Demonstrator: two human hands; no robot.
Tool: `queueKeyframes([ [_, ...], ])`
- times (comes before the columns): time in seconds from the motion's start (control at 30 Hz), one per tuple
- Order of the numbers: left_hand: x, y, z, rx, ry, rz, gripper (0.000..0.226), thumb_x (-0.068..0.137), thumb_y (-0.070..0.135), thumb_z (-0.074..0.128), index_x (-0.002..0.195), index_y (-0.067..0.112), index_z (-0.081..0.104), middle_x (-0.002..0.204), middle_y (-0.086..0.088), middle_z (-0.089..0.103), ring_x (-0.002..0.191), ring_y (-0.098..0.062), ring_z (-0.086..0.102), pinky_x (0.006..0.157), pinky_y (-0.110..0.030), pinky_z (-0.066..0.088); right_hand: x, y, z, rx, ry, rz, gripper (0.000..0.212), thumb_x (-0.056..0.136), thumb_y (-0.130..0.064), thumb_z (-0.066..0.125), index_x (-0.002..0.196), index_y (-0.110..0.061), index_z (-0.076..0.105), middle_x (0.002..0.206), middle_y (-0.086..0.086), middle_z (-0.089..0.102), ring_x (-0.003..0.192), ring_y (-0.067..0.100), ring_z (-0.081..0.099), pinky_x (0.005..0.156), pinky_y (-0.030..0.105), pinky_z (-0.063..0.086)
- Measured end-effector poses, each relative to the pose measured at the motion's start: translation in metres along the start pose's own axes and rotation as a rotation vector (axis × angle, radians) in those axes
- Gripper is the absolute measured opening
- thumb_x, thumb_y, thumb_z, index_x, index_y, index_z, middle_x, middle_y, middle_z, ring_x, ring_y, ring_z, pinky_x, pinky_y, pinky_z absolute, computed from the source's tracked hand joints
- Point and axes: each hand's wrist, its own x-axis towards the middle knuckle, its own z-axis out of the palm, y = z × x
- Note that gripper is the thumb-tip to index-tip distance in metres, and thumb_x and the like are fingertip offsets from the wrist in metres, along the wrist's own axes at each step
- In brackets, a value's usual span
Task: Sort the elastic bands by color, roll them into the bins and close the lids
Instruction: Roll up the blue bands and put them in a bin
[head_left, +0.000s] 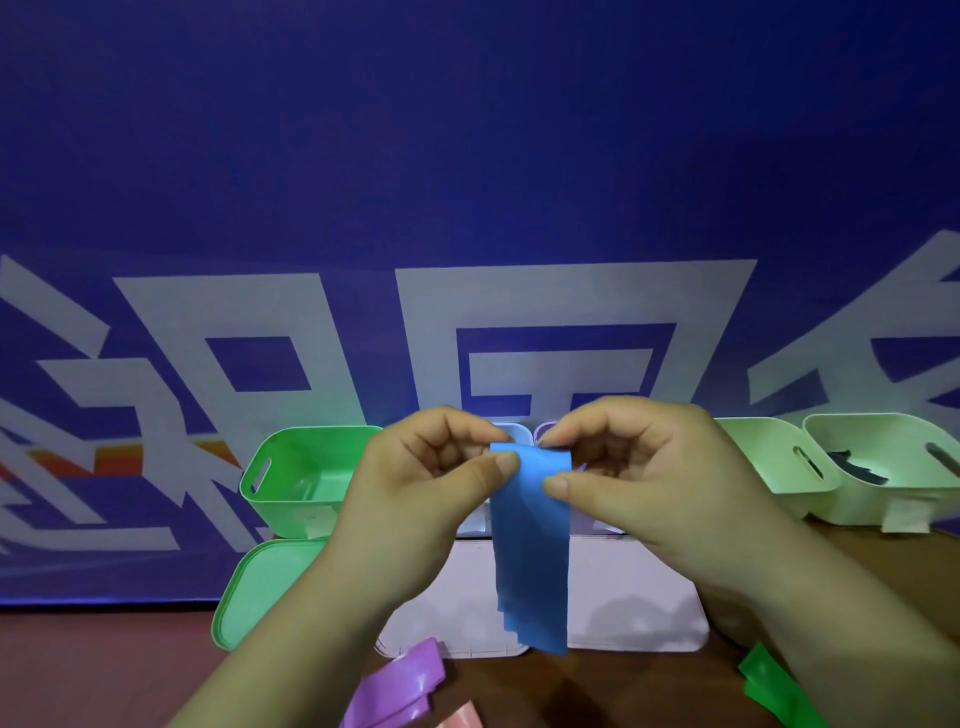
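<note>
We saw a bright green plastic bin (291, 483) at left beside our raised hands. Our left hand (415, 483) and right hand (639, 467) pinched the top of a hanging blue elastic band (530, 545) between thumbs and fingertips.

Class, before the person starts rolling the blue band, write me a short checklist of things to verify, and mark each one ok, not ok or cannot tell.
1. Both hands pinch the top edge: left hand, right hand: ok.
2. Blue band hangs free below the hands: ok.
3. Blue bin is open: hidden behind the hands: cannot tell.
4. Green bin is open, its green lid lying in front: ok.
5. Other bands already sorted: purple band and green band lie loose on the table: not ok.
</note>
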Motion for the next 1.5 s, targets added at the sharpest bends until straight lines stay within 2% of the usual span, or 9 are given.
queueKeyframes([
  [0.23, -0.002, -0.003, -0.002, 0.085, -0.198, 0.092, 0.012, 0.081, 0.014, 0.068, 0.087, 0.015, 0.058, 0.070, 0.002, 0.053, 0.064, -0.013, 0.046, 0.058, -0.022, 0.042, -0.001, -0.001, -0.003, -0.012, -0.023, -0.012, 0.021, 0.081, 0.000, 0.074, 0.083, -0.021, 0.072, 0.077, 0.004, 0.069, 0.064, 0.019, 0.067, 0.060, 0.023, 0.056],
  [0.4, -0.001, -0.003, -0.011, 0.105, -0.271, 0.090, 0.025, 0.075, 0.022, 0.074, 0.094, 0.019, 0.058, 0.086, -0.015, 0.059, 0.074, -0.035, 0.052, 0.065, -0.050, 0.045, 0.002, 0.000, -0.002, 0.117, -0.042, 0.028, 0.017, 0.080, 0.001, 0.074, 0.081, -0.016, 0.070, 0.087, 0.015, 0.071, 0.075, 0.037, 0.066, 0.068, 0.036, 0.060],
  [0.5, -0.001, -0.003, -0.011, 0.093, -0.257, 0.103, 0.027, 0.073, 0.019, 0.076, 0.094, 0.015, 0.060, 0.093, -0.018, 0.063, 0.083, -0.046, 0.056, 0.069, -0.059, 0.050, 0.003, -0.002, 0.000, 0.201, -0.062, 0.074, 0.014, 0.081, 0.004, 0.071, 0.081, -0.009, 0.068, 0.077, 0.021, 0.066, 0.063, 0.027, 0.059, 0.059, 0.026, 0.055],
  [0.7, 0.000, -0.003, -0.007, 0.000, -0.225, 0.111, 0.022, 0.070, -0.001, 0.077, 0.084, 0.006, 0.062, 0.082, -0.025, 0.056, 0.069, -0.029, 0.053, 0.062, -0.029, 0.054, 0.003, -0.002, 0.001, 0.228, -0.078, 0.106, 0.015, 0.083, 0.003, 0.069, 0.076, -0.010, 0.068, 0.063, 0.022, 0.060, 0.054, 0.019, 0.054, 0.049, 0.020, 0.047],
  [0.9, 0.000, -0.002, -0.006, 0.030, -0.225, 0.144, 0.019, 0.068, 0.010, 0.076, 0.081, 0.009, 0.063, 0.079, -0.030, 0.052, 0.065, -0.043, 0.046, 0.055, -0.043, 0.043, 0.003, 0.003, -0.001, 0.198, -0.136, 0.078, 0.015, 0.081, 0.001, 0.073, 0.077, -0.013, 0.068, 0.068, 0.013, 0.061, 0.055, 0.015, 0.056, 0.051, 0.019, 0.047],
  [1.07, 0.002, -0.003, -0.005, -0.021, -0.223, 0.069, 0.018, 0.065, 0.012, 0.076, 0.077, 0.013, 0.064, 0.079, -0.027, 0.054, 0.066, -0.027, 0.050, 0.056, -0.035, 0.043, 0.001, 0.007, 0.001, 0.064, -0.102, -0.077, 0.017, 0.069, -0.016, 0.075, 0.083, -0.022, 0.068, 0.083, 0.015, 0.063, 0.069, 0.042, 0.055, 0.060, 0.044, 0.051],
  [1.23, 0.002, -0.002, -0.002, -0.057, -0.169, -0.039, 0.018, 0.064, 0.002, 0.075, 0.073, 0.014, 0.066, 0.071, -0.017, 0.060, 0.064, -0.026, 0.056, 0.057, -0.034, 0.047, 0.001, 0.009, 0.001, 0.089, -0.098, -0.097, 0.021, 0.069, -0.006, 0.075, 0.082, -0.021, 0.069, 0.075, 0.001, 0.063, 0.063, 0.026, 0.053, 0.059, 0.030, 0.049],
  [1.37, 0.002, -0.004, -0.002, -0.034, -0.122, -0.024, 0.014, 0.068, 0.002, 0.074, 0.076, 0.009, 0.066, 0.074, -0.020, 0.062, 0.066, -0.026, 0.056, 0.054, -0.027, 0.049, 0.002, 0.008, 0.001, 0.132, -0.062, -0.032, 0.024, 0.075, 0.007, 0.075, 0.081, -0.016, 0.071, 0.070, 0.018, 0.063, 0.059, 0.020, 0.059, 0.055, 0.023, 0.051],
  [1.5, 0.003, -0.006, -0.002, -0.011, -0.139, 0.052, 0.017, 0.071, 0.000, 0.073, 0.082, 0.008, 0.063, 0.080, -0.028, 0.057, 0.071, -0.027, 0.053, 0.062, -0.035, 0.047, 0.003, 0.006, 0.003, 0.147, -0.034, 0.032, 0.022, 0.077, 0.010, 0.071, 0.083, -0.011, 0.070, 0.068, 0.023, 0.063, 0.056, 0.018, 0.060, 0.053, 0.020, 0.050],
])
